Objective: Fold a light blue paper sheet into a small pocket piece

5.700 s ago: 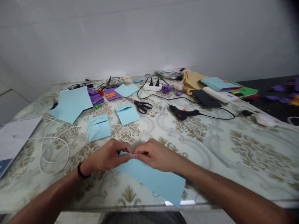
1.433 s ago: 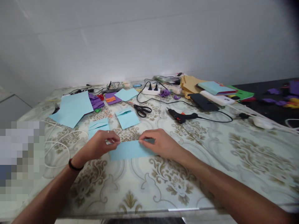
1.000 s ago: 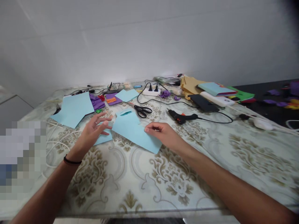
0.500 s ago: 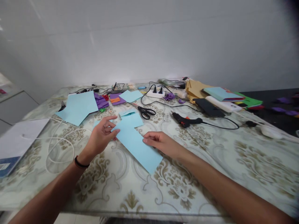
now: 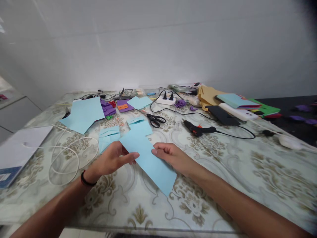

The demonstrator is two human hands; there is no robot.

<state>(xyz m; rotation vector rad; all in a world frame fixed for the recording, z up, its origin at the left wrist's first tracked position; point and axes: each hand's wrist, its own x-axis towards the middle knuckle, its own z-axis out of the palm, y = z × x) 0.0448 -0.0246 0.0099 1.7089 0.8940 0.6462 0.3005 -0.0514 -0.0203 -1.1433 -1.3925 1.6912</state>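
A light blue strip of paper point(image 5: 151, 162) slants above the patterned tablecloth, its near end lower right. My right hand point(image 5: 170, 154) pinches its right edge between thumb and fingers. At its left edge is my left hand point(image 5: 117, 158), thumb on the paper's edge and fingers curled partly out of sight beneath it. Behind the strip lie two folded light blue paper pieces: one piece point(image 5: 109, 133) just beyond my left hand, the other piece point(image 5: 143, 127) partly covered by the strip. Black-handled scissors point(image 5: 155, 120) rest past the strip's far end.
A black glue gun point(image 5: 199, 128) with its cord lies at right. Farther back are a white power strip point(image 5: 165, 100), a black phone-like slab point(image 5: 221, 115) and stacked coloured paper point(image 5: 239, 100). At left are large blue paper point(image 5: 85, 112), a white cable point(image 5: 78, 155) and a notepad point(image 5: 22, 148).
My left hand has come down and nearer along the strip's left edge, uncovering the left folded piece. The strip has shifted slightly toward me and right, still in my right hand.
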